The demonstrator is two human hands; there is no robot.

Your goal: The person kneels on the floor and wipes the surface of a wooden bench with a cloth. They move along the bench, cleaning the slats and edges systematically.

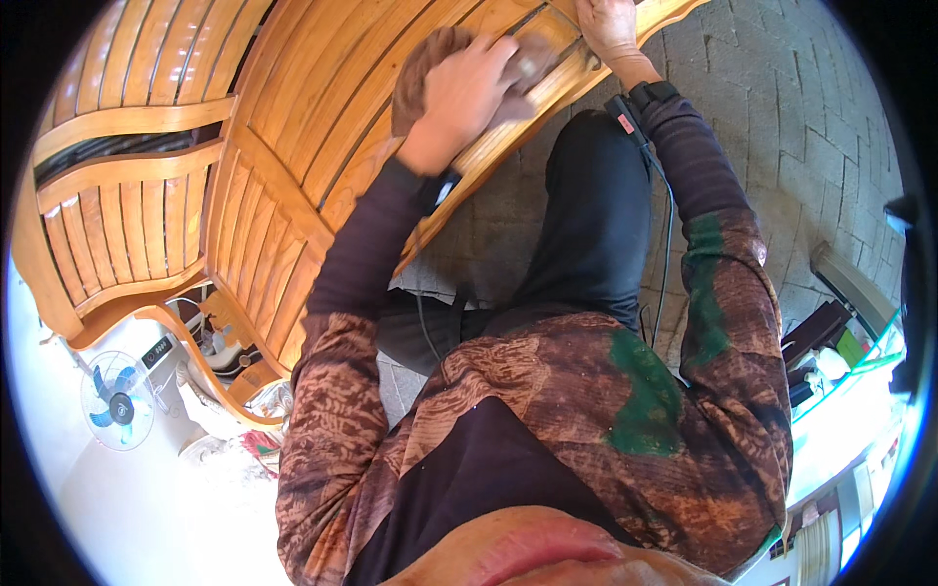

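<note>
A crumpled brown cloth (418,77) lies on the slatted seat of a varnished wooden bench (315,95), near its front rail. My left hand (469,88) grips the cloth from above; hand and cloth are both blurred. To the right, at the top edge of the view, my right hand (608,26) rests at the front edge of the bench with its fingers curled. Its fingertips are partly cut off, so its hold is unclear. A dark band sits on each wrist, and a black device with a cable (623,117) hangs by the right one.
The bench's slatted backrest (139,66) curves up at the left. Below it stand a wooden armrest (212,373) and a blue-bladed fan (119,408). My bent leg (597,212) is close to the front rail, over grey paving (762,124). At right is a glass-edged table (843,399) holding items.
</note>
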